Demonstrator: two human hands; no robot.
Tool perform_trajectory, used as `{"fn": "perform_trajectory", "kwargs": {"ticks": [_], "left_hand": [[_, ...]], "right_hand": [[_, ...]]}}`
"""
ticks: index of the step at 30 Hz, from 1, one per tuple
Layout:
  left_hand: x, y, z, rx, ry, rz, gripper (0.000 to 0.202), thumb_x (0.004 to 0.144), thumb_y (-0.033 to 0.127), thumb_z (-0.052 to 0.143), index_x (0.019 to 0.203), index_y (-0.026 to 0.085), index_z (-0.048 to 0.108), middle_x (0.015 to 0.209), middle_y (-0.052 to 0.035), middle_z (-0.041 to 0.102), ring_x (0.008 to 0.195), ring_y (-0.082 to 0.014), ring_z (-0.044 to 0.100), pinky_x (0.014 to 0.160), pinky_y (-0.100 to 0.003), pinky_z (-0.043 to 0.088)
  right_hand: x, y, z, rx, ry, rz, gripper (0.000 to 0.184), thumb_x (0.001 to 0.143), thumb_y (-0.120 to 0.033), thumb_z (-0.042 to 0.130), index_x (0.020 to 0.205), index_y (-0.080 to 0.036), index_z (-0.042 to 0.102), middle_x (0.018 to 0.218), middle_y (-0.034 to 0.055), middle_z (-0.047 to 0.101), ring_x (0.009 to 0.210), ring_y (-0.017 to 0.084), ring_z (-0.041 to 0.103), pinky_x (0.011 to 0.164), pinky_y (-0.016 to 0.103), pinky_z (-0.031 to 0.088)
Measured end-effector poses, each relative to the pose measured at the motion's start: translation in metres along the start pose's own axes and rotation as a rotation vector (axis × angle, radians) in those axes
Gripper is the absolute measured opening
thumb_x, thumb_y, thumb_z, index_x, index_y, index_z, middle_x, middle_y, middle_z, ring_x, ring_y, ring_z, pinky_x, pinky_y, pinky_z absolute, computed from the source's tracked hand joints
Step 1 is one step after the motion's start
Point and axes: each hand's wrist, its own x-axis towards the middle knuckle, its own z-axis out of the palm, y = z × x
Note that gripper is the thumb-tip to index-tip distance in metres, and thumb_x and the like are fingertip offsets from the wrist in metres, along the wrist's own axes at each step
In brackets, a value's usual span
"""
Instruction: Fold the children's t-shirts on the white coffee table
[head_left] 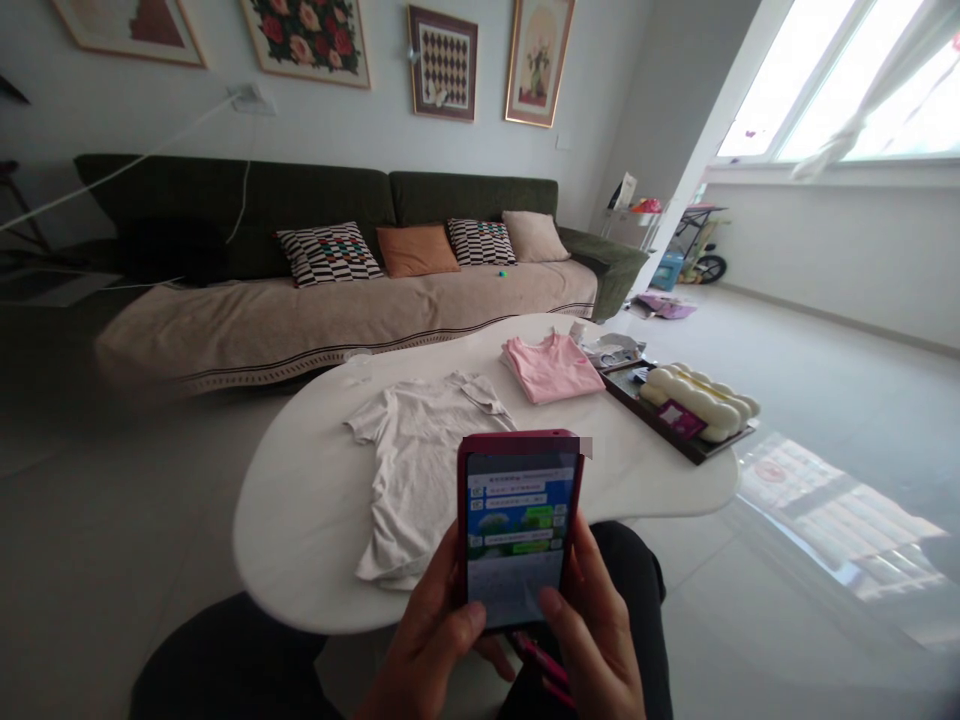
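A smartphone point(517, 540) in a dark red case stands upright between my two hands, its lit screen showing a chat with a keyboard below. My left hand point(439, 625) grips its left edge, the thumb over the lower left of the screen. On the other side, my right hand point(596, 620) wraps the right edge with its thumb at the lower right of the screen. Behind the phone, a light grey T-shirt point(420, 450) lies spread on the table, partly hidden by the phone. Farther back lies a folded pink shirt point(551, 368).
The white rounded table point(300, 520) stands before my knees. On its right, a dark tray point(652, 415) holds a cream-coloured bubbly object point(701, 400) and a purple packet point(681, 418). A green sofa point(472, 195) with several cushions stands behind. A clear plastic item point(358, 360) is at the table's far left edge.
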Motion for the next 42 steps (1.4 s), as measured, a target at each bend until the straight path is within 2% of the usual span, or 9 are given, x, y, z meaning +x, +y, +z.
{"fn": "perform_trajectory", "kwargs": {"ticks": [7,12,15,19,25,30,35,39,42], "left_hand": [[-0.001,0.003,0.001,-0.001,0.014,-0.008,0.066,0.083,0.030,0.059,0.142,0.030,0.032,0.120,-0.0114,0.061,0.093,-0.0273,0.063,0.054,-0.026,0.057],[-0.002,0.002,0.003,0.005,0.016,0.000,0.072,0.081,0.034,0.063,0.144,0.031,0.027,0.120,-0.0124,0.060,0.092,-0.0279,0.064,0.053,-0.026,0.057],[-0.003,0.004,0.007,0.052,0.065,-0.004,0.076,0.079,0.037,0.066,0.143,0.029,0.027,0.120,-0.0132,0.060,0.090,-0.0273,0.064,0.053,-0.026,0.057],[-0.004,0.008,0.012,0.091,0.139,-0.051,0.072,0.080,0.037,0.065,0.142,0.028,0.030,0.121,-0.0130,0.060,0.091,-0.0263,0.063,0.053,-0.025,0.057],[-0.003,0.009,0.007,0.049,0.065,-0.027,0.072,0.078,0.037,0.067,0.141,0.029,0.033,0.117,-0.0114,0.062,0.091,-0.0270,0.064,0.053,-0.026,0.057],[-0.002,0.007,0.005,0.008,0.041,-0.027,0.066,0.080,0.036,0.064,0.139,0.028,0.036,0.117,-0.0113,0.063,0.090,-0.0266,0.064,0.055,-0.026,0.057],[-0.001,0.009,0.007,-0.011,0.011,-0.019,0.063,0.081,0.037,0.062,0.139,0.028,0.038,0.116,-0.0111,0.063,0.089,-0.0260,0.065,0.055,-0.026,0.057],[0.003,0.010,0.009,0.008,0.048,-0.042,0.057,0.084,0.042,0.058,0.136,0.026,0.041,0.120,-0.0128,0.061,0.086,-0.0252,0.065,0.050,-0.024,0.056],[0.004,0.009,0.008,0.005,0.000,-0.022,0.062,0.081,0.042,0.062,0.136,0.026,0.041,0.117,-0.0127,0.062,0.088,-0.0259,0.065,0.051,-0.024,0.055]], "right_hand": [[0.000,-0.001,0.012,-0.079,0.144,-0.001,0.056,0.080,-0.026,0.067,0.133,-0.030,0.047,0.126,0.0047,0.060,0.111,0.022,0.060,0.095,0.034,0.048],[0.002,-0.003,0.003,-0.026,0.015,-0.038,0.044,0.090,-0.025,0.054,0.132,-0.035,0.048,0.130,-0.0001,0.059,0.117,0.018,0.056,0.094,0.027,0.048],[0.004,-0.004,0.000,-0.079,-0.025,-0.072,0.052,0.089,-0.018,0.055,0.134,-0.040,0.043,0.130,-0.0026,0.058,0.115,0.015,0.058,0.093,0.022,0.048],[0.005,-0.003,0.001,-0.060,-0.078,-0.095,0.060,0.086,-0.017,0.059,0.137,-0.041,0.038,0.132,-0.0012,0.057,0.115,0.015,0.058,0.093,0.022,0.049],[0.005,-0.001,-0.002,-0.087,-0.089,-0.098,0.055,0.089,-0.017,0.054,0.137,-0.041,0.039,0.130,-0.0016,0.059,0.114,0.015,0.059,0.091,0.021,0.050],[0.003,0.001,-0.003,-0.060,-0.114,-0.082,0.062,0.087,-0.019,0.058,0.140,-0.039,0.033,0.134,0.0009,0.055,0.116,0.018,0.057,0.095,0.027,0.048],[0.000,-0.009,0.004,0.024,-0.083,-0.050,0.056,0.087,-0.026,0.059,0.137,-0.040,0.038,0.134,-0.0011,0.055,0.120,0.017,0.054,0.097,0.027,0.046],[0.000,-0.014,0.007,0.030,-0.076,-0.031,0.054,0.088,-0.028,0.058,0.136,-0.042,0.039,0.133,-0.0027,0.056,0.120,0.016,0.053,0.099,0.026,0.044],[0.000,-0.013,0.006,0.009,-0.070,-0.025,0.054,0.088,-0.030,0.058,0.136,-0.042,0.039,0.134,-0.0022,0.055,0.121,0.017,0.053,0.100,0.026,0.043]]}}
